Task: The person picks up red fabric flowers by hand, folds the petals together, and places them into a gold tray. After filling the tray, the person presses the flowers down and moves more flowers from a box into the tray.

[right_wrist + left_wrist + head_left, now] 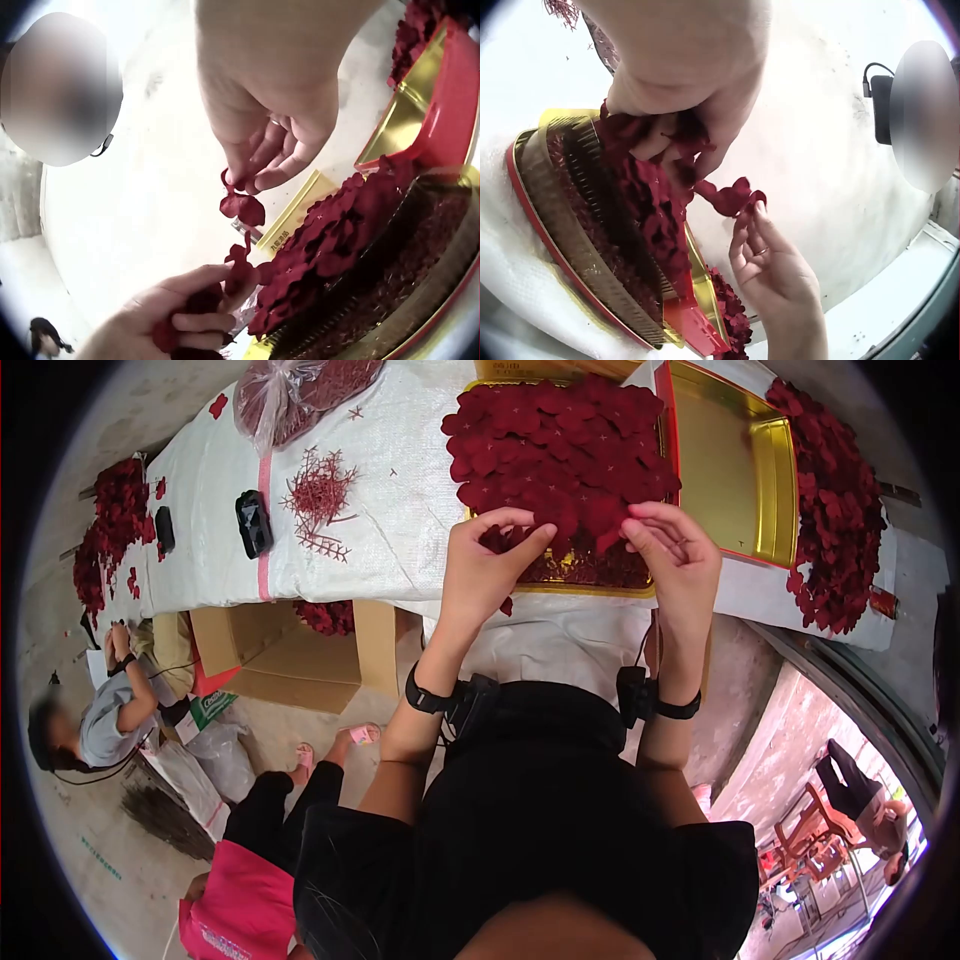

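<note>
On the white-covered table, a black device (253, 522) and some red sprigs (320, 495) lie well to the left of the hands. The left hand (490, 560) has its fingers curled around a clutch of red petals (195, 315), just above the near rim of the gold tray (610, 588), which is heaped with more of them. A petal strand (244, 206) runs across to the right hand (675, 555), which pinches its upper end between thumb and fingertips, and an empty gold tray (735, 470) sits further right.

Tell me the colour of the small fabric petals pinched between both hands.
Dark red petals; right wrist view shows them best.
</note>
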The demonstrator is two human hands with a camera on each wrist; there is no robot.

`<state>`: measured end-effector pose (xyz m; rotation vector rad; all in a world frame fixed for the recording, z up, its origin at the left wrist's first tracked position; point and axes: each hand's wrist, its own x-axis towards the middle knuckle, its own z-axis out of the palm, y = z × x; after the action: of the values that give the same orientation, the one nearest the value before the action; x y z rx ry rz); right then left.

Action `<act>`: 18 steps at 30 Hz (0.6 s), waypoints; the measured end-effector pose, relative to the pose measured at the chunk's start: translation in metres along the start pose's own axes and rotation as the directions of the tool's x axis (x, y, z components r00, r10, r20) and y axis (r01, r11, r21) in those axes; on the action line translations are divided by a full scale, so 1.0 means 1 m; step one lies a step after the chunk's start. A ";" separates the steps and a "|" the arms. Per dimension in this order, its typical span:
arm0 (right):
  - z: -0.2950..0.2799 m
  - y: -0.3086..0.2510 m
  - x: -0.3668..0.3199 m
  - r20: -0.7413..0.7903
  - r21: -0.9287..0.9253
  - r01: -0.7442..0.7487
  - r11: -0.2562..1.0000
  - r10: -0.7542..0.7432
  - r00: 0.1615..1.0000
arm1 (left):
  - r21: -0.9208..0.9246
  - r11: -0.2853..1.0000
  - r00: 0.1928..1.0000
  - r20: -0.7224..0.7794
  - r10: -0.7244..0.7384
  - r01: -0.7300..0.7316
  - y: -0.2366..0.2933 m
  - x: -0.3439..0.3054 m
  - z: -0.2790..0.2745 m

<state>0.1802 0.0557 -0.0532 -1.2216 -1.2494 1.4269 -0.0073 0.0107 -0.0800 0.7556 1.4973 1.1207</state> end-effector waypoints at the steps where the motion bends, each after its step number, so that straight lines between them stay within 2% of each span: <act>1: 0.003 -0.005 -0.003 -0.011 -0.106 0.106 0.989 -0.107 0.994 | 0.040 0.999 1.000 -0.009 0.005 -0.005 0.000 -0.001 0.001; 2: 0.007 -0.009 -0.006 -0.010 -0.211 0.207 0.955 -0.214 0.977 | 0.063 0.997 0.999 -0.028 0.037 -0.035 0.000 -0.003 0.003; 4: 0.015 -0.016 -0.011 -0.042 -0.153 0.216 0.964 -0.224 0.974 | 0.108 0.990 0.993 -0.062 0.103 -0.096 0.001 -0.004 0.007; 5: 0.017 -0.017 -0.013 -0.060 -0.125 0.220 0.967 -0.229 0.972 | 0.120 0.978 0.982 -0.068 0.179 -0.170 -0.005 -0.003 0.009; 7: 0.015 -0.017 -0.014 -0.050 0.067 0.075 0.995 -0.072 0.996 | 0.146 0.937 0.941 -0.075 0.330 -0.317 -0.015 0.003 0.010; 8: 0.015 -0.017 -0.014 -0.034 0.162 0.000 0.987 0.005 0.999 | 0.094 0.963 0.963 -0.065 0.261 -0.254 -0.017 0.002 0.010; 11: 0.017 -0.012 -0.015 0.078 0.169 -0.174 0.970 0.163 0.984 | -0.074 0.995 0.997 -0.010 0.071 -0.071 -0.002 -0.004 0.011; 13: 0.020 0.000 -0.016 0.031 0.082 -0.135 0.987 0.133 0.991 | -0.204 0.979 0.999 0.037 -0.016 0.024 0.005 -0.006 0.010; 16: 0.026 0.004 -0.018 -0.016 -0.033 -0.044 0.998 0.044 0.999 | -0.233 0.966 0.993 0.048 -0.106 0.114 0.009 -0.008 0.010; 18: 0.028 0.005 -0.017 -0.023 -0.128 0.040 0.991 -0.043 0.999 | -0.214 0.976 0.996 0.084 -0.030 0.048 0.008 -0.009 0.010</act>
<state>0.1557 0.0338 -0.0554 -1.2876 -1.3584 1.3143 0.0036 0.0078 -0.0693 0.6110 1.2929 1.1877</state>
